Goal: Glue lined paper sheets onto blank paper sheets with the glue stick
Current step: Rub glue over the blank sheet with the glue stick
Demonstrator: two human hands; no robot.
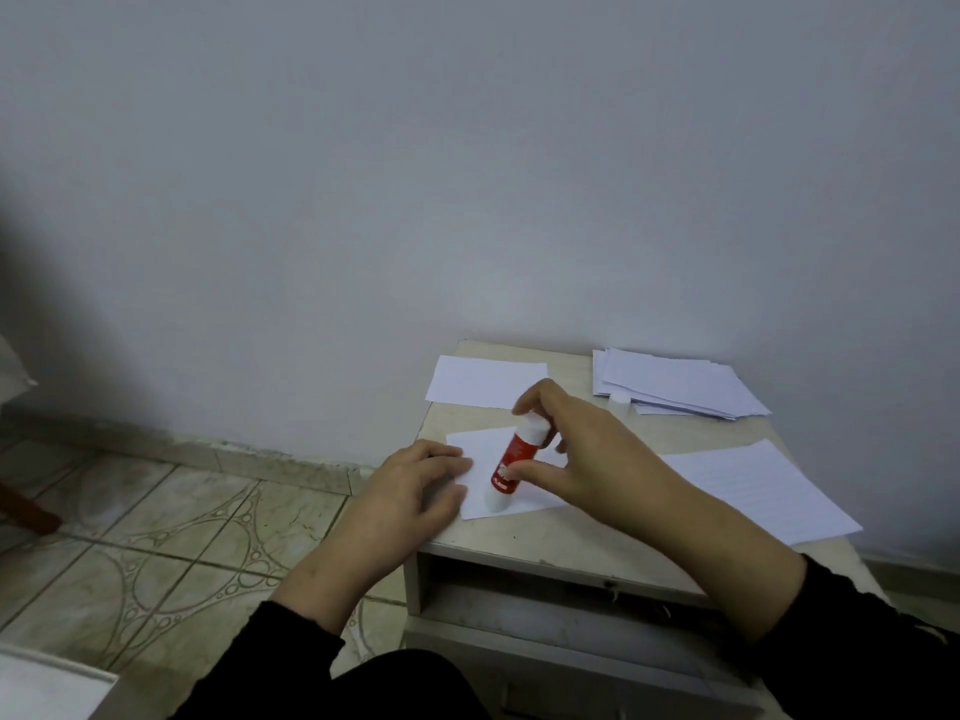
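Observation:
A red and white glue stick (506, 462) stands tilted with its lower end on a small white paper sheet (480, 449) in the middle of the small table. My right hand (576, 449) grips the stick near its top between fingers and thumb. My left hand (415, 480) rests with spread fingers on the sheet's left edge. The glue stick's white cap (620, 400) lies loose by a stack of paper sheets (675, 384) at the back right. A lined sheet (758, 485) lies to the right, and another white sheet (483, 381) lies at the back left.
The small beige table (519, 543) stands against a pale wall, with an open shelf under its top. Tiled floor (182, 537) spreads to the left. A dark chair leg (26, 511) shows at the far left edge.

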